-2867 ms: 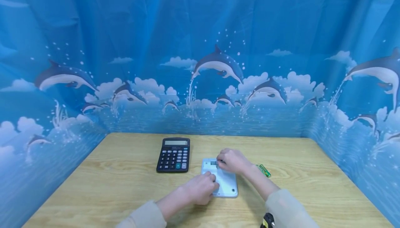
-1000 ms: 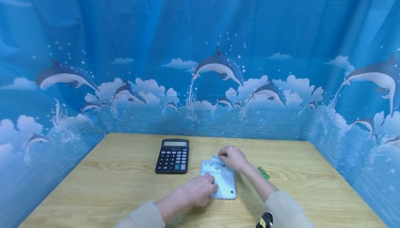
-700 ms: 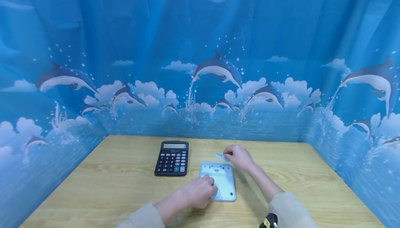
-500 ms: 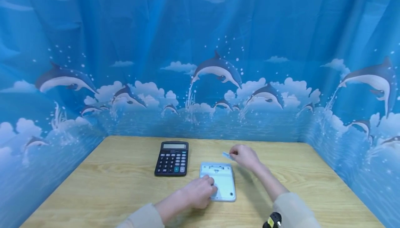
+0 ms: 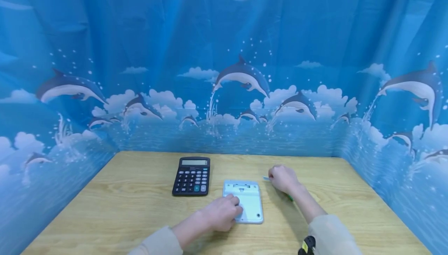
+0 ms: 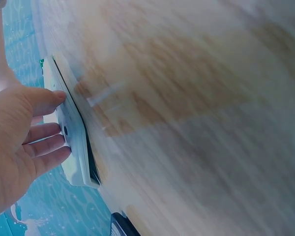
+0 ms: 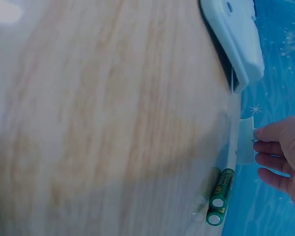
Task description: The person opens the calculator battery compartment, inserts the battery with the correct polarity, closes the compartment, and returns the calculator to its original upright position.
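In the head view, a white device (image 5: 249, 204), which looks like a calculator turned face down, lies on the table with its battery compartment (image 5: 242, 186) uncovered at the far end. My left hand (image 5: 222, 211) rests at its left side; the left wrist view shows the thumb and fairly straight fingers touching the back. My right hand (image 5: 284, 178) pinches a small pale battery cover (image 7: 246, 141) between thumb and fingers, to the right of the device and above the table. Two green batteries (image 7: 220, 195) lie below it, mostly hidden by the right hand in the head view.
A black desk calculator (image 5: 191, 176) lies face up to the left of the white device. The wooden table (image 5: 140, 204) ends at a blue curtain (image 5: 175, 72) with dolphins at the back and sides. A black and yellow object (image 5: 307, 245) shows at the right sleeve.
My right hand has lifted the cover off the white device and carried it right, to near the batteries. The left hand has stayed on the device.
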A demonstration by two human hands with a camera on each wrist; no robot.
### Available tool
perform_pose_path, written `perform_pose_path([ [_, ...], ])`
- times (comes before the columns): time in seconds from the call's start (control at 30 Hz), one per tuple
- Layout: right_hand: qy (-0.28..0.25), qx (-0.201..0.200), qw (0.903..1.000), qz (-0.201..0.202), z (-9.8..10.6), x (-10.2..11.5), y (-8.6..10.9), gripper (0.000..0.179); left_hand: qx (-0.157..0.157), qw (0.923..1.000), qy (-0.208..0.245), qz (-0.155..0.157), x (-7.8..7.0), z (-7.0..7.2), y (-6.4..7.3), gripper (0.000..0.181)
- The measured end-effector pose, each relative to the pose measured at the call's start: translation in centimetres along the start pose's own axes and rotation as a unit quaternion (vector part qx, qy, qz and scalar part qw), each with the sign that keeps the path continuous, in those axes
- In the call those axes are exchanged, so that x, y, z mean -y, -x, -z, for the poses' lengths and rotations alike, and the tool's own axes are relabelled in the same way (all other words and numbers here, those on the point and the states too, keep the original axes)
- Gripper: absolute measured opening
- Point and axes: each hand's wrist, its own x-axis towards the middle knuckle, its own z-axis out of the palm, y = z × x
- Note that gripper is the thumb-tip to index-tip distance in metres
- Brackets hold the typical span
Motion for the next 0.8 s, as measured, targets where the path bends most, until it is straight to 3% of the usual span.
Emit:
perform_pose_path([
  [0.4, 0.070, -0.014, 0.9970, 0.031, -1.4, -0.6, 0.1, 0.017, 0.000, 0.9999, -0.013, -0.001, 0.0, -0.1, 0.1, 0.026],
  [0.8, 0.083, -0.008, 0.9954, 0.047, -2.0, -0.8, 0.5, 0.015, 0.002, 0.9998, -0.020, -0.002, -0.2, -0.2, -0.1, 0.027],
])
